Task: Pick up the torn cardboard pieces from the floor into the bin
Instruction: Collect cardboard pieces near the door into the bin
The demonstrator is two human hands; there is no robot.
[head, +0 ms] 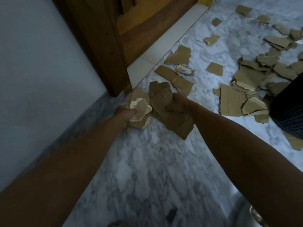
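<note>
Your left hand (125,113) is closed around a crumpled wad of torn cardboard (141,110), pale on its torn inner faces and brown outside. Your right hand (177,103) grips a stack of larger flat brown pieces (167,108), fingers wrapped over their upper edge, thumb underneath. The two handfuls touch each other just above the marbled white floor (155,169), close to the corner where the wooden door frame (101,46) meets the pale wall (41,71).

The bin (288,108) is a dark container with a perforated, mesh-like side, cut off by the right edge of the view. Only its outer wall shows, so you cannot tell what is inside it.

Most of the loose cardboard pieces (246,79) lie scattered on the floor beyond your hands, thickest in a heap just beside the bin and thinning out toward the far side. A few separate scraps (178,55) lie along the white threshold strip (164,46) under the door. One more piece (295,142) pokes out from below the bin.
</note>
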